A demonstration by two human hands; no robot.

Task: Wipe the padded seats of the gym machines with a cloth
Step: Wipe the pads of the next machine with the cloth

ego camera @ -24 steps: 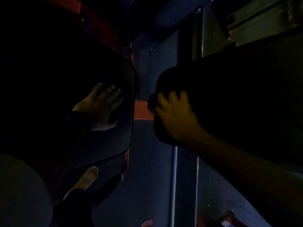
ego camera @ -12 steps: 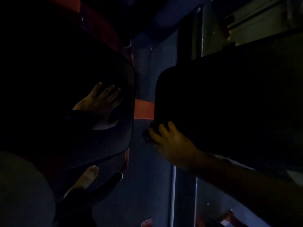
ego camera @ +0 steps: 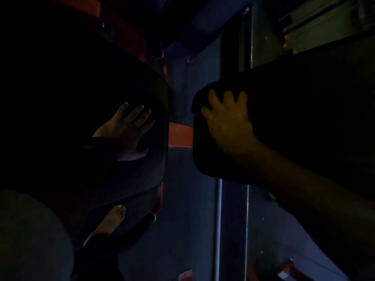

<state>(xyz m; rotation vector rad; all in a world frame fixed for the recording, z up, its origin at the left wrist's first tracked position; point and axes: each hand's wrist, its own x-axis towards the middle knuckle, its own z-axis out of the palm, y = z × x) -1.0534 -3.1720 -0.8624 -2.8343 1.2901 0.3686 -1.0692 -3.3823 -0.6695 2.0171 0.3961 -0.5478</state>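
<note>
The scene is very dark. My left hand rests flat, fingers spread, on the black padded seat at the left. My right hand lies near the upper left corner of a second black pad on the right. Its fingers are bent over a dark cloth, and a lump of that cloth sticks out past the pad's left edge. Most of the cloth is hidden under the hand.
An orange frame bar bridges the gap between the two pads. A bare foot stands on the dark floor below the left pad, beside a black handle. A pale metal post runs down the gap.
My right hand with the cloth slid down to the pad's lower left corner, then back up to the upper corner. The left hand has stayed in place.
</note>
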